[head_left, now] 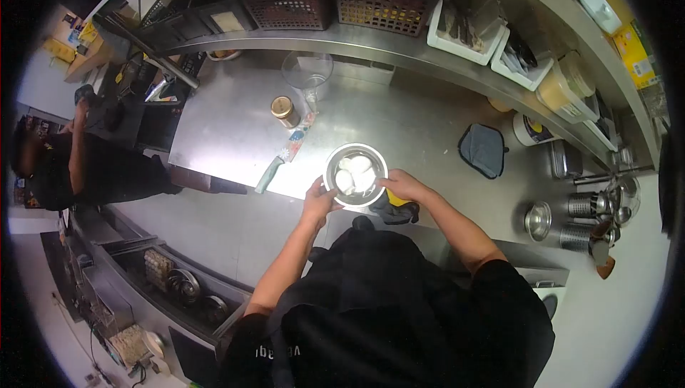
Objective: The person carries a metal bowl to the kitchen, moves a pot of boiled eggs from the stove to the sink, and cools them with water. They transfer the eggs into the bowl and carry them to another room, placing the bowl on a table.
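A round metal bowl (330, 187) is between my two hands at the front edge of the steel counter. Several smooth white ovals (362, 165), which look like peeled eggs, lie inside it. My left hand (318, 200) is closed on the bowl's left rim, thumb on top. On the opposite side, my right hand (404, 186) grips the right rim. A black and yellow cloth or glove (394, 211) lies just below my right hand. To the left of the bowl is a knife (270, 174) with a pale green handle and a flower-patterned blade.
Behind the knife stand a gold-lidded jar (285, 111) and a clear bowl (307, 70). A grey padded mitt (482, 150) and a metal bowl (537, 221) sit to the right. Overhead, a shelf (285, 37) carries crates and tubs. Another person (107, 167) stands at the left.
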